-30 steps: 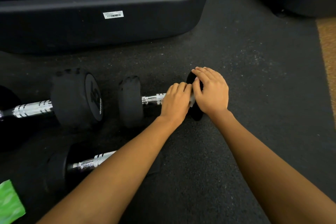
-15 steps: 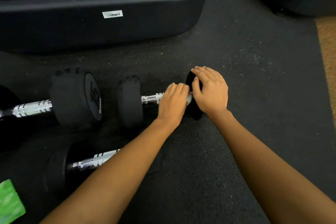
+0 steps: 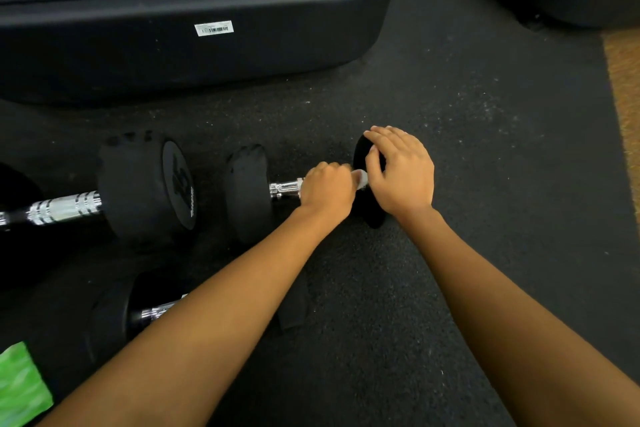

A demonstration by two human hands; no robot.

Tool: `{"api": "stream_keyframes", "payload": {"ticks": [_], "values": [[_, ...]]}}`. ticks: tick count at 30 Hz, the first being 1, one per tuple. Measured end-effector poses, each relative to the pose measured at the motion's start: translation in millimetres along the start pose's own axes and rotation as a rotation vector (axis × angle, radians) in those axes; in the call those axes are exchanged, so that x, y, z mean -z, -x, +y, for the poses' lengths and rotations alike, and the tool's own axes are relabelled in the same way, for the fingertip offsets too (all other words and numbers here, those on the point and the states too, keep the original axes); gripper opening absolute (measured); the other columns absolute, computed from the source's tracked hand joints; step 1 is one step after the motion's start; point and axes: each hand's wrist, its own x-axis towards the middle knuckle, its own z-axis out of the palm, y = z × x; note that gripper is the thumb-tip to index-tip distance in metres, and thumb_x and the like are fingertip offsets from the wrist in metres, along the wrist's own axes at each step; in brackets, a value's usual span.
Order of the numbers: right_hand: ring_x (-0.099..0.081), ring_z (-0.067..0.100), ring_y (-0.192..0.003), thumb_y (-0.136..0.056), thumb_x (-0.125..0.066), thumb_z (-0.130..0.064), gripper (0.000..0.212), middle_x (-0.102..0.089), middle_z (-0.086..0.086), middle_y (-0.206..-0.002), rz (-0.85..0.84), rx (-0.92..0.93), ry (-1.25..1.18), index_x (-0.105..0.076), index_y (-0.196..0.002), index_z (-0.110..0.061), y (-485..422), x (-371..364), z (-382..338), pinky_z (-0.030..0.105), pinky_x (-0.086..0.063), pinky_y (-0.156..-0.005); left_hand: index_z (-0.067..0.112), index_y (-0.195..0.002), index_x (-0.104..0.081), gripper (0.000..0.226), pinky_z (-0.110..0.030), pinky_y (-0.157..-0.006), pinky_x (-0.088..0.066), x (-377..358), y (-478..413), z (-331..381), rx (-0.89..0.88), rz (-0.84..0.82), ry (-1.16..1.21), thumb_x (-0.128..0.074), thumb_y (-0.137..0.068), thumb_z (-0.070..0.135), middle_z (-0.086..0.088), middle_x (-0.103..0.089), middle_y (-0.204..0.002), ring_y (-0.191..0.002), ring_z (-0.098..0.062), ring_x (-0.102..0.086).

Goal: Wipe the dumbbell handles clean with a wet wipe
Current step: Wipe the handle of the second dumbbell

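**Both hands on the small dumbbell**

On my feed, a dark speckled rubber floor (image 3: pixel 485 149) carries a black moulded machine base (image 3: pixel 173 55) at eleven o'clock. A large black round-headed dumbbell (image 3: pixel 145 187) lies at nine. The small black dumbbell (image 3: pixel 247 191) sits at centre. The right hand (image 3: pixel 401 172) has its grip clamped over the head at that dumbbell's three o'clock end. The left hand (image 3: pixel 327 189) has its grip closed round the chrome handle (image 3: pixel 285 188), pinning the white wet wipe (image 3: pixel 362 178), which shows at its fingertips.

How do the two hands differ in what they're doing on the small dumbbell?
The left hand curls round the chrome handle; the right hand holds the black end weight. The left hand grips the white wipe; the right hand holds none. Both are on one dumbbell.
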Motion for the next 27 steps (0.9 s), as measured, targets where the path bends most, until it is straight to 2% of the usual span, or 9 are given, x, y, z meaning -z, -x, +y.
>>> {"api": "stream_keyframes", "payload": {"ticks": [2, 4, 9, 11, 15, 19, 22, 25, 27], "values": [[-0.057, 0.021, -0.114, -0.090, -0.037, -0.025, 0.040, -0.066, 0.006, -0.116, -0.001, -0.002, -0.007, -0.066, -0.112, -0.010, 1.0, -0.1, 0.4, 0.037, -0.041, -0.102, 0.011, -0.107, -0.060, 0.032, -0.035, -0.084, -0.043, -0.5, 6.2, -1.8, -0.087, 0.063, -0.059, -0.036, -0.099, 0.030, -0.009, -0.065, -0.103, -0.095, -0.025, -0.059], [-0.057, 0.021, -0.114, -0.090, -0.038, -0.025, 0.039, -0.066, 0.005, -0.116, -0.002, -0.008, -0.005, -0.066, -0.112, -0.011, 1.2, -0.2, 0.6, 0.035, -0.040, -0.101, 0.014, -0.108, -0.061, 0.033, -0.034, -0.086, -0.038, 1.0, 9.7, -10.0, -0.084, 0.093, -0.142, -0.034, -0.099, 0.030, -0.007, -0.066, -0.105, -0.096, -0.025, -0.060], [-0.057, 0.021, -0.115, -0.089, -0.038, -0.025, 0.039, -0.066, 0.005, -0.116, -0.013, -0.010, 0.001, -0.066, -0.113, -0.011, 0.6, 0.0, -0.4, 0.034, -0.038, -0.101, 0.010, -0.112, -0.062, 0.039, -0.036, -0.084, -0.039, 16.6, -11.5, -6.6, 0.175, -0.186, -0.142, -0.029, -0.101, 0.028, -0.013, -0.064, -0.109, -0.101, -0.030, -0.059], [-0.057, 0.021, -0.115, -0.089, -0.038, -0.025, 0.040, -0.066, 0.005, -0.117, -0.015, -0.017, -0.002, -0.066, -0.113, -0.011, -0.3, -0.1, -0.4, 0.035, -0.039, -0.101, 0.010, -0.112, -0.061, 0.035, -0.036, -0.085, -0.038, 19.2, -14.1, 4.7, 0.112, -0.207, -0.193, -0.031, -0.100, 0.025, -0.011, -0.063, -0.112, -0.104, -0.029, -0.058], [-0.057, 0.022, -0.115, -0.089, -0.036, -0.026, 0.041, -0.066, 0.006, -0.116, -0.010, -0.019, -0.006, -0.066, -0.112, -0.011, 0.2, 0.2, -0.8, 0.036, -0.039, -0.101, 0.012, -0.114, -0.059, 0.035, -0.035, -0.086, -0.039, 14.7, -3.9, -0.5, -0.059, -0.113, -0.118, -0.031, -0.100, 0.030, -0.010, -0.066, -0.106, -0.097, -0.027, -0.061], [-0.056, 0.021, -0.115, -0.089, -0.038, -0.026, 0.040, -0.066, 0.005, -0.117, -0.016, -0.017, 0.006, -0.066, -0.113, -0.011, 1.2, -0.2, 0.4, 0.035, -0.038, -0.102, 0.011, -0.115, -0.059, 0.043, -0.036, -0.081, -0.038, 20.4, -12.5, -14.1, 0.087, -0.248, -0.064, -0.027, -0.101, 0.035, -0.010, -0.063, -0.100, -0.093, -0.026, -0.059], [-0.056, 0.021, -0.115, -0.089, -0.037, -0.026, 0.040, -0.066, 0.005, -0.117, -0.024, -0.019, 0.010, -0.066, -0.113, -0.011, 0.9, -0.9, 0.0, 0.035, -0.038, -0.102, 0.010, -0.114, -0.059, 0.040, -0.036, -0.081, -0.038, 25.0, -19.8, -4.7, 0.158, -0.298, -0.120, -0.028, -0.101, 0.032, -0.012, -0.061, -0.111, -0.102, -0.029, -0.058], [-0.056, 0.021, -0.115, -0.089, -0.037, -0.026, 0.040, -0.066, 0.005, -0.117, -0.023, -0.012, 0.015, -0.066, -0.113, -0.011, -0.1, -1.3, 0.2, 0.036, -0.039, -0.102, 0.012, -0.112, -0.058, 0.030, -0.034, -0.080, -0.039, 19.6, -13.5, 9.3, 0.006, -0.220, -0.173, -0.034, -0.100, 0.025, -0.011, -0.063, -0.112, -0.102, -0.029, -0.059], [-0.057, 0.022, -0.115, -0.089, -0.037, -0.026, 0.040, -0.066, 0.006, -0.117, -0.017, -0.013, 0.011, -0.066, -0.112, -0.011, -0.5, -0.8, 0.3, 0.037, -0.040, -0.102, 0.010, -0.113, -0.057, 0.027, -0.035, -0.081, -0.042, 16.2, -6.4, 7.0, -0.072, -0.151, -0.076, -0.039, -0.099, 0.024, -0.012, -0.065, -0.109, -0.099, -0.029, -0.061]]}}
